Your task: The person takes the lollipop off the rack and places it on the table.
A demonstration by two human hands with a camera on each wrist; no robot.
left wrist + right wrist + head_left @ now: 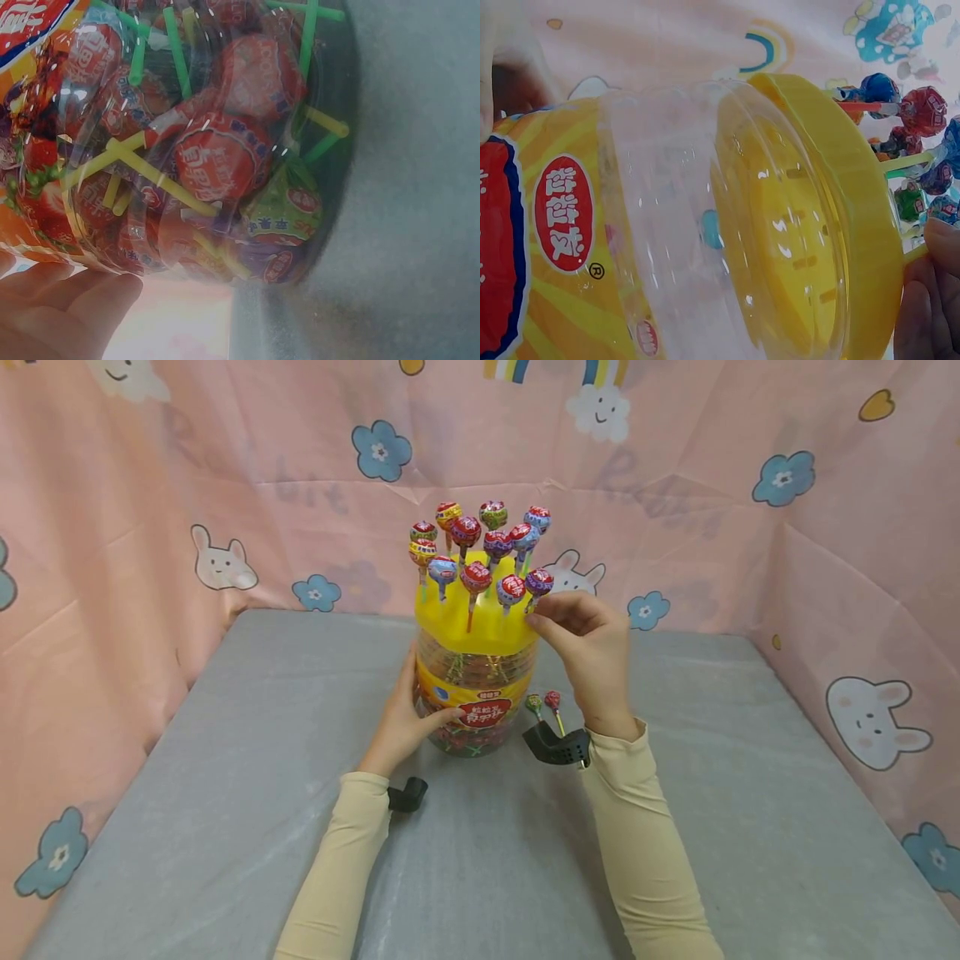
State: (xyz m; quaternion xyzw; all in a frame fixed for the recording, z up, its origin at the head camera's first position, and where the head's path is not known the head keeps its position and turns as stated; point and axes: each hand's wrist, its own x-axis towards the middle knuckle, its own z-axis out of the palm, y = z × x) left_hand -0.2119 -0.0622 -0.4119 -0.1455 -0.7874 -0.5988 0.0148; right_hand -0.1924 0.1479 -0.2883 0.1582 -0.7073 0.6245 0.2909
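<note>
A clear plastic candy jar (pixel 474 670) with a yellow-orange label stands upright on the table. Wrapped lollipops fill its lower part, seen close in the left wrist view. Several lollipops (pixel 476 578) stand stick-down in its yellow lid (pixel 480 635). My left hand (pixel 399 722) holds the jar's left side, thumb across the label and fingers round the far side. At the lid's right edge, my right hand (pixel 592 647) pinches the stick of a purple-and-red lollipop (pixel 539 581) between thumb and forefinger. The right wrist view shows fingertips (pixel 937 244) beside the lid's rim; the stick's lower end is partly hidden.
Two loose lollipops, one green (pixel 533 702) and one red (pixel 553 699), lie right of the jar, near the right wrist's black camera mount (pixel 557 745). A grey cloth covers the table (pixel 225 827). Pink printed curtains (pixel 300 460) hang behind and at both sides.
</note>
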